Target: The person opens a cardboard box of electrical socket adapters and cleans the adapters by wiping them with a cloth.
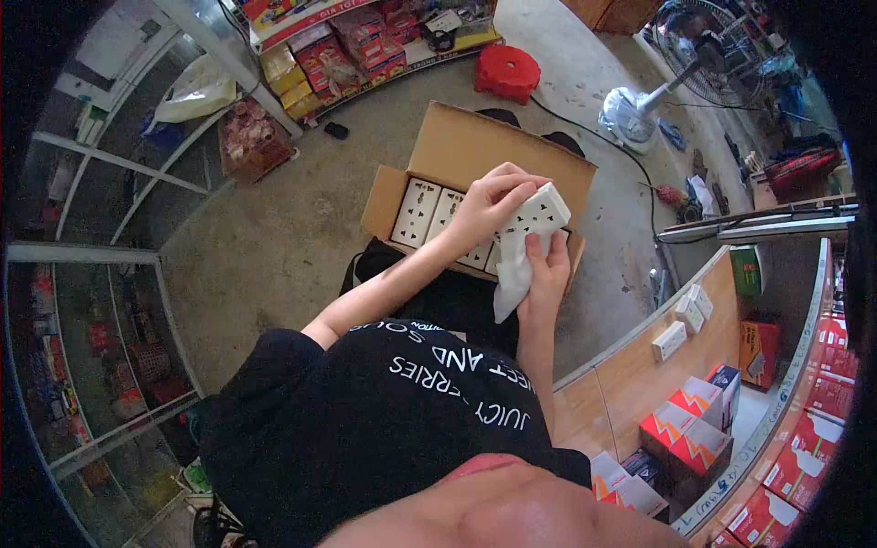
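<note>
My left hand (pixel 495 208) grips the far edge of a white power socket (pixel 541 215), its fingers curled over the top. The socket is tilted above an open cardboard box (pixel 493 142). My right hand (pixel 546 274) closes round a crumpled white cloth (pixel 513 274), with the fingertips against the near edge of the socket. The cloth hangs below the socket and hides part of it. Inside the box, more white sockets (pixel 417 210) stand in a row, partly covered by my left hand and forearm.
At right, several white sockets (pixel 670 340) lie on a wooden ledge (pixel 603 388) above red and white boxes (pixel 685 429). A red stool (pixel 508 73) and a standing fan (pixel 699 59) are farther off. Glass cabinets (pixel 100 338) line the left side.
</note>
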Tool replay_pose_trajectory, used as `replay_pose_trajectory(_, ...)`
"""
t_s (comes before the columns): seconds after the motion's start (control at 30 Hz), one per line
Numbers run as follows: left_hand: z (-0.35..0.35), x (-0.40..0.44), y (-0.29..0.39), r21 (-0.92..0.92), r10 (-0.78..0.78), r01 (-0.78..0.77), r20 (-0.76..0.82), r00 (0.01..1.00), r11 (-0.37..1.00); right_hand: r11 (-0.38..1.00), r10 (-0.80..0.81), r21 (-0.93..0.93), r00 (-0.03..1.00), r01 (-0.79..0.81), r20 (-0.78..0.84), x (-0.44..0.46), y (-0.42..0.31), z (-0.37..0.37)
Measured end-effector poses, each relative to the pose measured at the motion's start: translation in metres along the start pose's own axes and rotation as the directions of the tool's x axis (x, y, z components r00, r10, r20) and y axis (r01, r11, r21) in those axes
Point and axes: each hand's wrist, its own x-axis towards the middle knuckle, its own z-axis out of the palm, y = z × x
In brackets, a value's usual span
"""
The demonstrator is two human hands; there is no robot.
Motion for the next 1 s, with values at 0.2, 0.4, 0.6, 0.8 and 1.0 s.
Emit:
replay_pose_trajectory(0.2,0.002,-0.006,0.005,0.123,0.178,-0.194,0.131,0.975,0.973,0.978,-0.122,-0.167,0.992,0.128,0.044,0.008,-0.009,0.002)
replay_pose_trajectory(0.4,-0.005,0.005,0.003,-0.486,-0.302,0.226,-0.083,0.950,0.844,0.844,-0.118,-0.486,0.964,0.224,0.240,0.011,-0.001,0.014)
replay_pose_trajectory(0.6,-0.013,0.016,0.004,-0.731,-0.505,0.379,0.054,0.861,0.567,0.762,-0.146,-0.572,0.941,0.304,0.305,0.015,0.000,0.002)
replay_pose_trajectory(0.8,-0.007,-0.002,0.007,-0.669,-0.540,0.448,0.082,0.838,0.593,0.668,-0.306,-0.653,0.931,0.358,0.197,0.019,-0.030,0.032)
replay_pose_trajectory(1.0,0.001,-0.004,0.001,-0.661,-0.469,0.461,0.183,0.864,0.592,0.587,-0.123,-0.782,0.978,0.210,0.171,0.041,-0.029,0.005)
